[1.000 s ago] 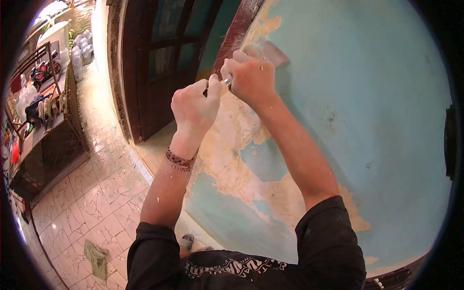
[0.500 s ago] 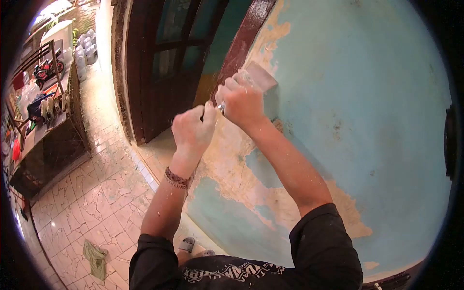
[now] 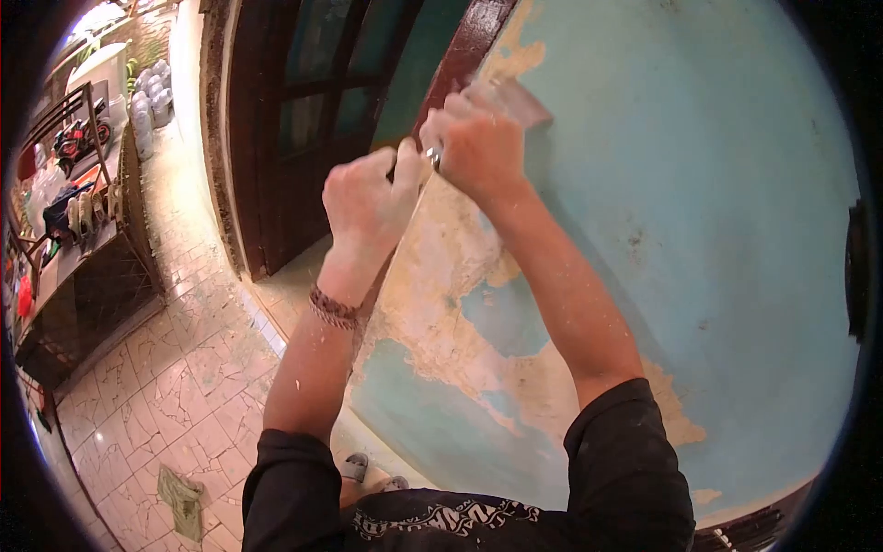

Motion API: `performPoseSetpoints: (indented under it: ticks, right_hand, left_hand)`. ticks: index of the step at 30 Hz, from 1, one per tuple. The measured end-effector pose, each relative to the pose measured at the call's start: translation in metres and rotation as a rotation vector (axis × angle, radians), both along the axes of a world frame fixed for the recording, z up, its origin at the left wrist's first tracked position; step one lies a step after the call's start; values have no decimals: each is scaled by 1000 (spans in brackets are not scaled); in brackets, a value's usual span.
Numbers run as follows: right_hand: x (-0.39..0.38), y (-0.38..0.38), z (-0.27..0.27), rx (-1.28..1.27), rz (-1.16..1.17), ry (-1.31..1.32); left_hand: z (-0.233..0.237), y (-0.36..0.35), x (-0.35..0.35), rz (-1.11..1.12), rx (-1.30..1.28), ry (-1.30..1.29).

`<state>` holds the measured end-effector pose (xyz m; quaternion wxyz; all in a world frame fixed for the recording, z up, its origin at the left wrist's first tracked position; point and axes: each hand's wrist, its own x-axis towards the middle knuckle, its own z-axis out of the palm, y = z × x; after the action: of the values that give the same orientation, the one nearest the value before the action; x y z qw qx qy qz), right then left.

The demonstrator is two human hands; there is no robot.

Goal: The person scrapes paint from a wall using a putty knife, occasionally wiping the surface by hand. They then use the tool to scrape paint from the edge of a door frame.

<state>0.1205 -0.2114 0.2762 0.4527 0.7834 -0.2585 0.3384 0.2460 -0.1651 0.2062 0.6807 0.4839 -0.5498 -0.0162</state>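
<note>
Both my hands grip one scraper (image 3: pixel 511 99), its flat blade pressed against the blue-painted wall (image 3: pixel 699 184) beside the dark wooden door frame (image 3: pixel 464 55). My right hand (image 3: pixel 478 147) clasps the tool close behind the blade. My left hand (image 3: pixel 368 202) is closed on the rear end of the handle, a beaded bracelet on its wrist. Below the hands the wall's paint is stripped away in a large beige patch (image 3: pixel 441 294).
A dark wooden door (image 3: pixel 303 120) stands to the left of the wall. The cracked-tile floor (image 3: pixel 184 368) has a scrap of green material (image 3: pixel 182 501) lying on it. A cluttered shelf rack (image 3: pixel 74 221) stands far left. My sandalled feet (image 3: pixel 359 467) show below.
The scraper and both hands dropped down the wall, then pushed back up towards the top of the door frame.
</note>
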Motion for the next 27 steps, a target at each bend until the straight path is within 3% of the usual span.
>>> performPoseSetpoints:
  ticks: [8, 13, 18, 20, 22, 24, 26, 27]
  right_hand:
    - [-9, -6, -33, -42, -34, 123]
    - [-3, -6, 41, -29, -27, 88]
    - [-3, -6, -6, -30, -17, 94]
    - [-5, -10, 3, -54, -49, 140]
    - [1, -14, 32, -23, -1, 85]
    - [7, -13, 44, -39, -10, 6]
    - [7, -16, 30, -80, -6, 21]
    - [7, -15, 20, -93, -16, 49]
  left_hand:
    - [-36, 4, -12, -54, 106, 101]
    - [39, 1, -3, -56, 78, 57]
    - [-4, 6, -4, -25, 153, 48]
    - [-1, -2, -6, -20, 95, 66]
    - [31, -8, 2, 40, -6, -7]
    - [54, 1, 10, 18, 90, -8]
    - [38, -2, 11, 42, 29, -53]
    - [31, 4, 10, 20, 121, -11]
